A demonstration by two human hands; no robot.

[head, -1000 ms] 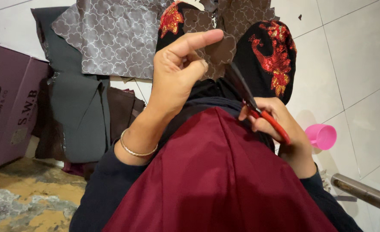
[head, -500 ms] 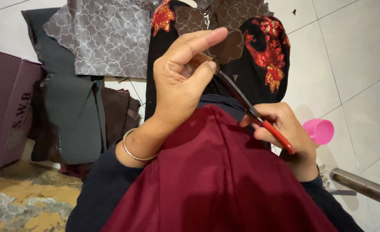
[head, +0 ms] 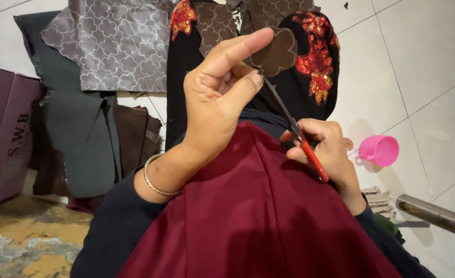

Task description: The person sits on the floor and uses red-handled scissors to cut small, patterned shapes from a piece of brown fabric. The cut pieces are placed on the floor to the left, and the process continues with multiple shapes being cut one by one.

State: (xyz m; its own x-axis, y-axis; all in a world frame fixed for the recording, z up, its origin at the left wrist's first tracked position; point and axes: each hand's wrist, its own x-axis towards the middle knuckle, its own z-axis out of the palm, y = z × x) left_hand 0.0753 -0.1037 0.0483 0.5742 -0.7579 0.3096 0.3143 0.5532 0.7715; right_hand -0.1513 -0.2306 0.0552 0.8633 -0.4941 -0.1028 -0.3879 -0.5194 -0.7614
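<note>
My left hand pinches a small brown flower-shaped fabric piece between thumb and forefinger, held up in front of me. My right hand grips red-handled scissors, whose dark blades point up to the lower edge of the brown piece. A silver bangle circles my left wrist. Behind the piece lies black cloth with red sequin embroidery. Dark red fabric covers my lap.
Grey patterned fabric and dark green and brown cloth pieces lie on the white tiled floor at left. A purple box stands at far left. A pink cup and a metal pipe are at right.
The brown piece now shows as a separate flower shape in my left hand. Both hands have shifted slightly down and right in view, scissors still at the piece's edge.
</note>
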